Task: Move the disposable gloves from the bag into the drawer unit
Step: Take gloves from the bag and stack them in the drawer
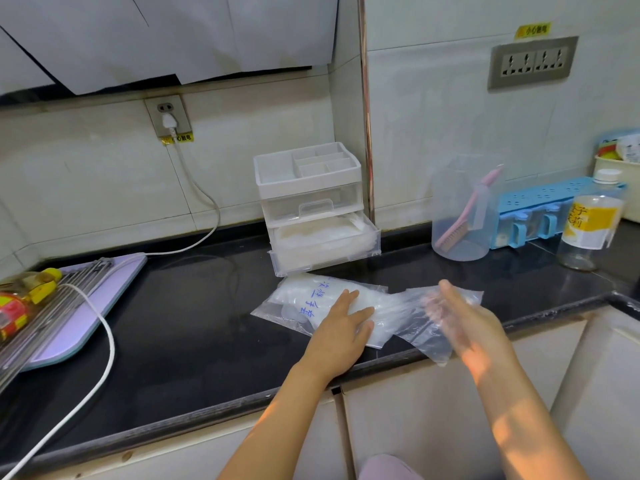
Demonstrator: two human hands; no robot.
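Here, on the black counter (173,327), a clear bag (294,297) with blue handwriting lies flat, and a white wad of disposable gloves (377,299) shows inside it. The left hand (343,323) rests palm down on the bag's near right part, its fingers straight, slightly spread and pointing toward one o'clock; it presses rather than grips. At three o'clock from it, the right hand (464,320) is raised edge-on, thumb uppermost and fingers stretched toward eleven o'clock. A crumpled clear film (433,341) covers those fingers and hangs past the counter's front edge. The blur there hides whether the hand pinches the film or merely has it draped over it, and also whether the film is a loose glove or the bag's open mouth. At twelve o'clock from the bag, just beside its far edge, stands the white drawer unit (308,199) against the wall. Its lower drawer (325,252) is pulled out toward the person and already holds a pale pile of gloves, while the upper drawer sits closed. At three o'clock from the unit stands a clear jug (450,202) with a pink brush (457,226) in it. Well off at nine o'clock lies a lilac board (86,306), with a white cable (109,341) running across it.
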